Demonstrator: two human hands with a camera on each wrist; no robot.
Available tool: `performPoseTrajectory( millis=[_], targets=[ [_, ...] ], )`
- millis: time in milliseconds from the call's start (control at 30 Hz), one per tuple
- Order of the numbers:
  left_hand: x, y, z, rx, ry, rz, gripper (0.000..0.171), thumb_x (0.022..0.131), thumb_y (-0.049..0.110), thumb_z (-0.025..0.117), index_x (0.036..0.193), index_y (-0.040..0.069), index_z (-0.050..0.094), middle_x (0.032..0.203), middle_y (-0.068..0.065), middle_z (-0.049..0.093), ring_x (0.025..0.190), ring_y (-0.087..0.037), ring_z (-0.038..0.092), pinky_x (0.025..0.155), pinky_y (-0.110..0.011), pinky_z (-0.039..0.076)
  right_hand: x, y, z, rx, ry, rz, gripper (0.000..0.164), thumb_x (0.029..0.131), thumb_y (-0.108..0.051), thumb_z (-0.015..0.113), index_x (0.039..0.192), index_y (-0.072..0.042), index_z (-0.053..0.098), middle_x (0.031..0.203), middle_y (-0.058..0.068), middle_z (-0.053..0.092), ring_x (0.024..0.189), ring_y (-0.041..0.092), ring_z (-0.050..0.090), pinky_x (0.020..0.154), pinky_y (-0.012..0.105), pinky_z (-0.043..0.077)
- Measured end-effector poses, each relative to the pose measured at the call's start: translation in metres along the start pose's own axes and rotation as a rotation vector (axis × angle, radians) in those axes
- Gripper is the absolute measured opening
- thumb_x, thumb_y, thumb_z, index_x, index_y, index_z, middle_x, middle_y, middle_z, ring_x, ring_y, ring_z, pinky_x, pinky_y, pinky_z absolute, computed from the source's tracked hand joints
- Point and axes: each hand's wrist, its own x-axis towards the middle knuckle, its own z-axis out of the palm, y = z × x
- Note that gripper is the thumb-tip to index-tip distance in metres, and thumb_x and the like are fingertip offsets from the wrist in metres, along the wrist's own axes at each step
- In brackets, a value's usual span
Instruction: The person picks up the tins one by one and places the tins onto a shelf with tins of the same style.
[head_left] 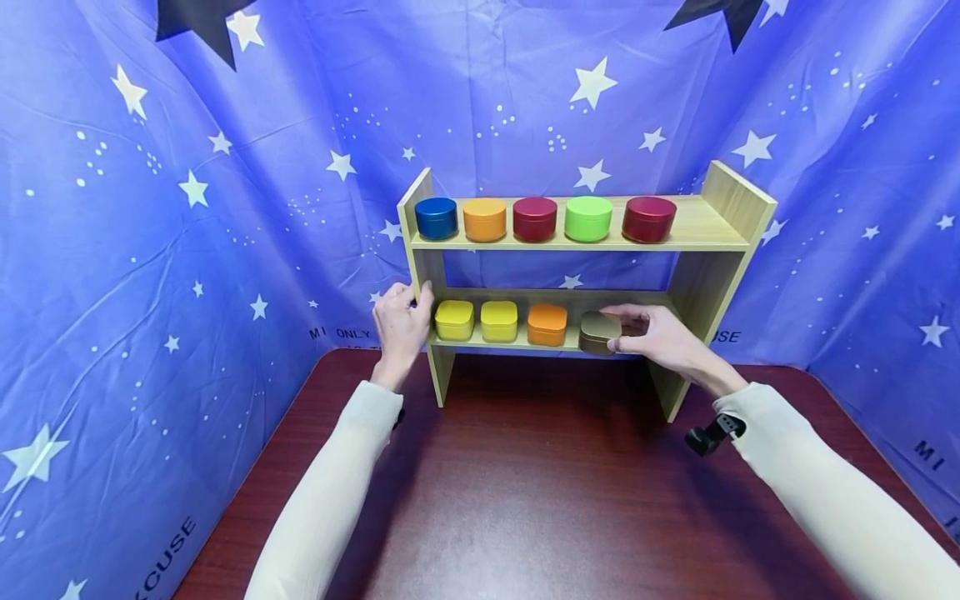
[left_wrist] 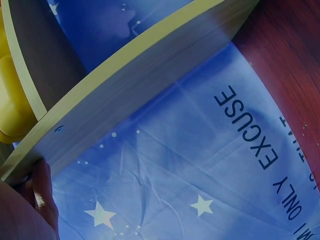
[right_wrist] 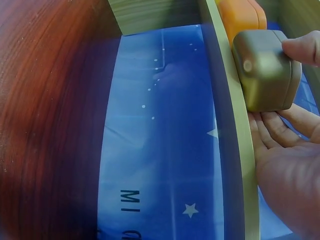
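A two-tier wooden shelf [head_left: 585, 247] stands on the table. At its left side panel [left_wrist: 125, 75], my left hand [head_left: 402, 323] grips the front edge, the fingers partly hidden behind the panel. My right hand [head_left: 660, 337] holds a bronze-brown square tin [head_left: 598, 332] at the right of the lower tier, thumb and fingers about its right end. In the right wrist view the thumb presses on this bronze tin [right_wrist: 265, 70], with fingers under its near side. Left of it on the same tier are an orange square tin [head_left: 547, 325] and two yellow square tins, one at centre-left [head_left: 498, 322].
Along the upper tier stand several round tins: blue [head_left: 436, 219], orange [head_left: 484, 221], red [head_left: 535, 220], lime green [head_left: 588, 220] and a second red one [head_left: 648, 221]. Blue star-printed cloth [head_left: 225, 275] hangs around the dark red table [head_left: 525, 483].
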Motion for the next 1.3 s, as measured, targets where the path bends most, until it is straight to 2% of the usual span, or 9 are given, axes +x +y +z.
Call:
performPoseTrajectory(
  millis=[133, 433, 667, 800, 967, 1067, 1300],
  targets=[
    [0.000, 0.000, 0.001, -0.003, 0.000, 0.005, 0.049, 0.098, 0.018, 0.072, 0.056, -0.003, 0.059, 0.064, -0.022, 0.059, 0.062, -0.042, 0.061, 0.060, -0.055, 0.048, 0.000, 0.002, -0.001, 0.012, -0.004, 0.004, 0.058, 0.094, -0.011, 0.078, 0.149, -0.001, 0.063, 0.139, 0.022, 0.070, 0.105, -0.007, 0.064, 0.090, 0.010, 0.051],
    [0.003, 0.002, 0.006, -0.011, -0.007, 0.001, 0.052, 0.099, 0.020, 0.071, 0.055, -0.002, 0.055, 0.065, -0.022, 0.058, 0.062, -0.043, 0.059, 0.060, -0.055, 0.047, 0.004, 0.002, -0.007, -0.003, -0.004, 0.014, 0.060, 0.094, -0.015, 0.080, 0.150, -0.004, 0.063, 0.146, 0.021, 0.069, 0.108, -0.008, 0.061, 0.092, 0.008, 0.047],
    [0.000, -0.001, 0.006, -0.010, -0.024, -0.025, 0.049, 0.100, 0.020, 0.071, 0.058, -0.004, 0.060, 0.066, -0.023, 0.060, 0.064, -0.043, 0.060, 0.063, -0.055, 0.047, 0.003, 0.008, -0.005, 0.029, -0.010, 0.010, 0.064, 0.095, -0.013, 0.080, 0.154, 0.000, 0.058, 0.153, 0.024, 0.063, 0.113, -0.010, 0.060, 0.096, 0.007, 0.046],
    [-0.003, -0.002, 0.007, -0.011, -0.028, -0.029, 0.048, 0.099, 0.020, 0.071, 0.058, -0.004, 0.061, 0.066, -0.022, 0.060, 0.064, -0.042, 0.060, 0.062, -0.054, 0.046, -0.001, 0.008, -0.005, 0.042, -0.005, 0.042, 0.065, 0.097, -0.014, 0.079, 0.156, 0.001, 0.055, 0.158, 0.025, 0.059, 0.114, -0.009, 0.059, 0.097, 0.005, 0.046],
    [0.004, -0.002, 0.009, -0.013, -0.045, -0.020, 0.048, 0.100, 0.020, 0.071, 0.059, -0.004, 0.062, 0.068, -0.024, 0.062, 0.065, -0.043, 0.061, 0.063, -0.055, 0.047, -0.003, 0.007, -0.009, 0.051, 0.018, 0.074, 0.066, 0.098, -0.014, 0.077, 0.156, 0.005, 0.053, 0.161, 0.027, 0.056, 0.113, -0.013, 0.059, 0.096, 0.002, 0.046],
    [0.011, -0.002, 0.009, -0.022, -0.039, -0.020, 0.045, 0.099, 0.021, 0.072, 0.062, -0.004, 0.067, 0.071, -0.025, 0.067, 0.067, -0.045, 0.065, 0.065, -0.056, 0.049, -0.002, 0.006, -0.011, 0.067, 0.031, 0.079, 0.067, 0.099, -0.015, 0.076, 0.157, 0.007, 0.051, 0.160, 0.029, 0.055, 0.113, -0.015, 0.059, 0.095, 0.002, 0.047],
    [0.014, -0.009, 0.005, -0.019, -0.053, -0.067, 0.037, 0.097, 0.023, 0.075, 0.068, -0.001, 0.075, 0.075, -0.023, 0.073, 0.071, -0.047, 0.069, 0.069, -0.056, 0.052, -0.006, 0.006, -0.014, 0.122, 0.033, 0.073, 0.065, 0.103, -0.013, 0.073, 0.158, 0.008, 0.048, 0.157, 0.032, 0.057, 0.118, -0.016, 0.063, 0.096, 0.004, 0.051]
  ],
)
